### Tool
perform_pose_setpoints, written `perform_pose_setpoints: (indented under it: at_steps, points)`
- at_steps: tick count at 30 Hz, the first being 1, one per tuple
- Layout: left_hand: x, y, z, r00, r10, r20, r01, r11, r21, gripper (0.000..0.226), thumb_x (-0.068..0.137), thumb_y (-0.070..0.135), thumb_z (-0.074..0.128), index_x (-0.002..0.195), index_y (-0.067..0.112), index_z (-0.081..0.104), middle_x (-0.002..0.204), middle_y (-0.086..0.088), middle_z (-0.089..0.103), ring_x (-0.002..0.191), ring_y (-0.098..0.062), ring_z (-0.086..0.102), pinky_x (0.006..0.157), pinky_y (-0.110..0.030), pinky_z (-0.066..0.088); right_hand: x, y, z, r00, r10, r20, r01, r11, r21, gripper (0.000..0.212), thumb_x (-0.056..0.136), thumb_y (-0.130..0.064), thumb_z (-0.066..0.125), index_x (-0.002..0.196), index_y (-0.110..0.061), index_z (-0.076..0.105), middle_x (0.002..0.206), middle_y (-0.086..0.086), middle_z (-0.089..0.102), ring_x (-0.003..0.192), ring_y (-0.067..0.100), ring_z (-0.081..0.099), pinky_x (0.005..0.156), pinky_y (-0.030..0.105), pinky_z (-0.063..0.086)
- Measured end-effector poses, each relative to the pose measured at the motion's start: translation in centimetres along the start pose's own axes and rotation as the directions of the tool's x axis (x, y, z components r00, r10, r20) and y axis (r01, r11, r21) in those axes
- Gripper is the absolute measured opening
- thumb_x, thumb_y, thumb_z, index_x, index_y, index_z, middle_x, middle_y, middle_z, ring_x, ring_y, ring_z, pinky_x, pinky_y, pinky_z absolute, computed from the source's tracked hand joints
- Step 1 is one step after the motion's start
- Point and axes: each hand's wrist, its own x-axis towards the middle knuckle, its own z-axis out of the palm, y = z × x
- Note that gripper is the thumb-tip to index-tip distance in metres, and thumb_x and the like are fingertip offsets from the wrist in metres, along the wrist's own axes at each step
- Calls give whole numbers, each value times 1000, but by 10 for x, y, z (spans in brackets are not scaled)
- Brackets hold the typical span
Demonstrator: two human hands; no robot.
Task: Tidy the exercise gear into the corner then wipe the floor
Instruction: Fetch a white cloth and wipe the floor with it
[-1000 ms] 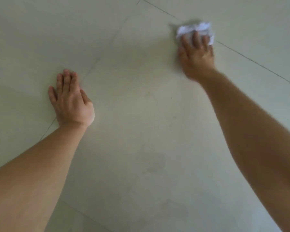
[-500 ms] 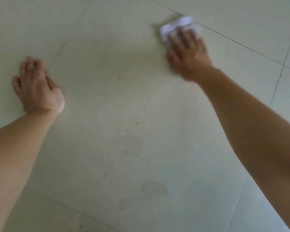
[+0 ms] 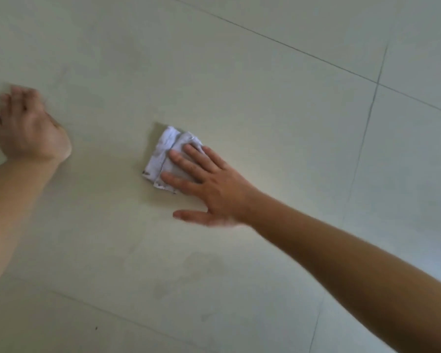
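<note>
A folded white cloth with grubby edges lies flat on the pale tiled floor near the middle of the view. My right hand presses down on the cloth's right half, fingers spread and pointing up-left, thumb resting on the bare tile below it. My left hand is planted on the floor at the far left, fingers slightly curled, holding nothing. No exercise gear is in view.
Thin dark grout lines cross the floor at the upper right and along the bottom left. Faint darker smudges mark the tile below my right hand. A small dark speck lies near the bottom left.
My right hand has dragged the cloth from the far upper part of the view down towards me and leftwards. The left hand stays braced on the floor at the left.
</note>
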Motion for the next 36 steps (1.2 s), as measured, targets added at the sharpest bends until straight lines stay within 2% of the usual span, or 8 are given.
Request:
perform_pose_setpoints:
  at_steps: [5, 11, 18, 23, 25, 29, 33, 36]
  points:
    - [-58, 72, -40, 969, 247, -16, -247, 969, -4, 49, 87, 13, 41, 134, 2, 45, 154, -24, 31, 139, -45, 32, 110, -56, 27, -11, 115, -13, 960, 275, -61, -280, 954, -109, 67, 101, -64, 21, 151, -26, 43, 159, 17, 35, 146, 41, 33, 115, 54, 28]
    - [-168, 165, -35, 872, 478, 104, -468, 878, -103, 53, 90, 17, 37, 142, 6, 46, 153, -18, 39, 140, -36, 38, 111, -54, 32, -41, 189, -47, 529, 847, 56, -845, 519, 132, 71, 97, -71, 21, 159, -39, 6, 169, 5, -6, 154, 33, -9, 124, 49, -4]
    - [-179, 171, -29, 864, 479, 157, -485, 874, 5, 58, 86, 17, 38, 143, 9, 46, 154, -11, 40, 143, -32, 36, 111, -55, 28, -92, 58, 0, 951, 309, -11, -308, 951, 16, 76, 97, -71, 19, 159, -28, 23, 167, 14, 12, 153, 40, 4, 124, 54, 7]
    - [-181, 172, -27, 875, 471, 108, -475, 880, 8, 58, 87, 17, 34, 143, 10, 46, 154, -11, 40, 143, -31, 36, 113, -54, 26, -109, 130, -7, 993, 76, -85, -90, 981, -175, 56, 106, -52, 31, 153, -22, 39, 158, 19, 35, 147, 39, 31, 118, 49, 25]
    - [-182, 173, -26, 874, 476, 98, -480, 877, 14, 60, 86, 19, 32, 143, 9, 46, 154, -12, 40, 142, -32, 36, 112, -54, 27, -102, 187, -24, 884, 432, -179, -458, 878, -141, 61, 105, -56, 29, 155, -22, 34, 159, 20, 32, 147, 39, 31, 118, 49, 25]
    - [-183, 173, -26, 876, 477, 67, -479, 878, 14, 59, 86, 20, 31, 142, 8, 47, 152, -13, 42, 141, -33, 38, 112, -55, 28, -45, 226, -57, 333, 941, 58, -932, 319, 175, 86, 89, -81, 12, 160, -33, 0, 168, 10, -10, 153, 38, -11, 122, 50, -10]
    - [-181, 173, -27, 876, 479, 62, -480, 877, 8, 59, 86, 20, 30, 141, 9, 48, 152, -13, 42, 141, -33, 38, 112, -55, 28, 56, 183, -63, 674, 728, 127, -738, 658, 149, 104, 67, -82, -14, 159, -38, 6, 168, 12, -4, 152, 45, -9, 120, 58, -8]
    - [-181, 172, -28, 874, 482, 66, -483, 876, 2, 60, 86, 20, 31, 142, 10, 48, 152, -12, 42, 142, -32, 38, 112, -55, 28, 82, 118, -55, 831, 535, 151, -554, 821, 138, 80, 89, -77, 7, 159, -37, 12, 169, 7, 1, 154, 37, -5, 124, 51, -3]
